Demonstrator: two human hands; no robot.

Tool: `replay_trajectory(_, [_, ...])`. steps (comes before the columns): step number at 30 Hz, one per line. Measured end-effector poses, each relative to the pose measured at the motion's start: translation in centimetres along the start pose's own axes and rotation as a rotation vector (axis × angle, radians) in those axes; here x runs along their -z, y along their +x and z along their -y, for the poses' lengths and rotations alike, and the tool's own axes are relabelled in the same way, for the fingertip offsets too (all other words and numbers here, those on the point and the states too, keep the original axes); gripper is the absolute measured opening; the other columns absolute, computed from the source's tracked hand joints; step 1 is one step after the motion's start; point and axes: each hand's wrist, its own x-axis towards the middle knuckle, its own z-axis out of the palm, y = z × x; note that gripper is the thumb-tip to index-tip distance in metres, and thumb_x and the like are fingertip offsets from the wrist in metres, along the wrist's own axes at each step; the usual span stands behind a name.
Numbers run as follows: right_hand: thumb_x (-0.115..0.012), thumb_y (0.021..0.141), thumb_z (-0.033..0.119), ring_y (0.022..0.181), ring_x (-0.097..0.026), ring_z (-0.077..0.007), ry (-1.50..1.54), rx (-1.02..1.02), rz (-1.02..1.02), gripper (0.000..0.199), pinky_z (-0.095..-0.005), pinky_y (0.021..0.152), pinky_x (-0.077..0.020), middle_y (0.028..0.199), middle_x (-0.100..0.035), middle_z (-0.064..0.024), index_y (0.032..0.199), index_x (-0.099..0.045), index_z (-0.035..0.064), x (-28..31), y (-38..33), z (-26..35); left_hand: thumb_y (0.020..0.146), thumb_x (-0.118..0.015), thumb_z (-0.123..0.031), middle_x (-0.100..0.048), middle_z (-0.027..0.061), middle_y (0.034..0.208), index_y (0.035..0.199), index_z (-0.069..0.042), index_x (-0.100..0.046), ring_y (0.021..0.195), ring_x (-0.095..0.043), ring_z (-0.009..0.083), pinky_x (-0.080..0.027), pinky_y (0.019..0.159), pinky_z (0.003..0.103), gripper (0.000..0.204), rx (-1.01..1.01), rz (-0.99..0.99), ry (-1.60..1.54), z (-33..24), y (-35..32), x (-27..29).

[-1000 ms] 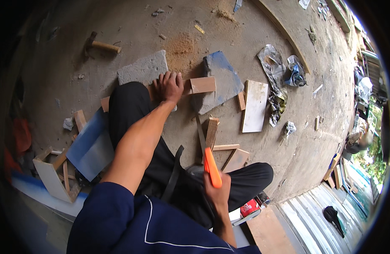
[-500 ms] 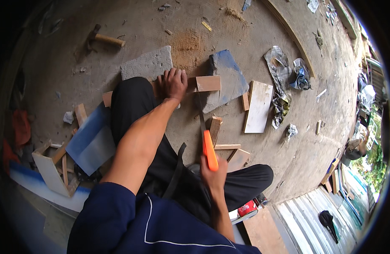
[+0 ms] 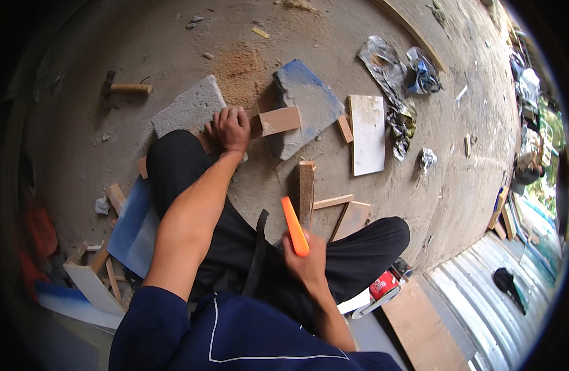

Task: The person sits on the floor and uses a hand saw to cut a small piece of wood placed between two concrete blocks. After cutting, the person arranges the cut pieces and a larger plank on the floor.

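The wooden bar (image 3: 269, 122) lies flat on the concrete floor (image 3: 173, 43), bridging two grey stone slabs: one slab (image 3: 189, 111) at its left end and a second, blue-tinged slab (image 3: 309, 105) under its right end. The left hand (image 3: 230, 128) rests palm-down on the bar's middle, fingers spread a little and pressing it onto the slabs, with the forearm reaching out over a knee in black trousers (image 3: 173, 167). A patch of sawdust (image 3: 238, 68) lies on the floor just beyond the bar.

The largest loose things nearby are a blue-and-white board (image 3: 133, 226) beside the left knee, a pale rectangular panel (image 3: 366, 133) right of the blue-tinged slab, and crumpled plastic wrapping (image 3: 389, 80) farther right. A narrow upright-lying wood strip (image 3: 306, 188) and a small triangular frame of wood (image 3: 349, 216) sit in front of the right leg.

The right hand (image 3: 309, 263) is held close to the body, well apart from the bar, its fingers closed round the orange handle (image 3: 294, 226) of a tool; the blade cannot be made out. A hammer (image 3: 127, 88) with a wooden shaft lies on the floor to the upper left. A small red can (image 3: 383, 285) stands near the right leg.
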Motion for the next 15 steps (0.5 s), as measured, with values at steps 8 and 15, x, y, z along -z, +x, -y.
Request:
replay_trajectory(8, [-0.068,0.074,0.01,0.056,-0.058,-0.0374,0.055,0.035,-0.013,0.016,-0.038,0.053,-0.0451,0.062,-0.056,-0.0186,0.076,-0.058,-0.0019,1.2,-3.9,1.4,0.086,-0.055,-0.031,-0.058,0.0034,0.077,0.07,-0.015,-0.061,0.082,-0.055,0.0274,-0.034,0.07,0.045,0.023,-0.012,-0.038,0.043,1.0,-0.2,-0.8])
replay_trajectory(15, [-0.068,0.074,0.014,0.06,-0.055,-0.041,0.077,0.007,-0.082,0.019,-0.0412,0.054,-0.0458,0.063,-0.056,-0.0203,0.072,-0.057,-0.0016,-2.1,1.6,-2.2,0.086,-0.054,-0.032,-0.059,0.0036,0.079,0.072,-0.014,-0.062,0.083,-0.055,0.0276,-0.034,0.072,0.046,0.025,-0.036,-0.009,0.042,0.0,-0.1,-1.6])
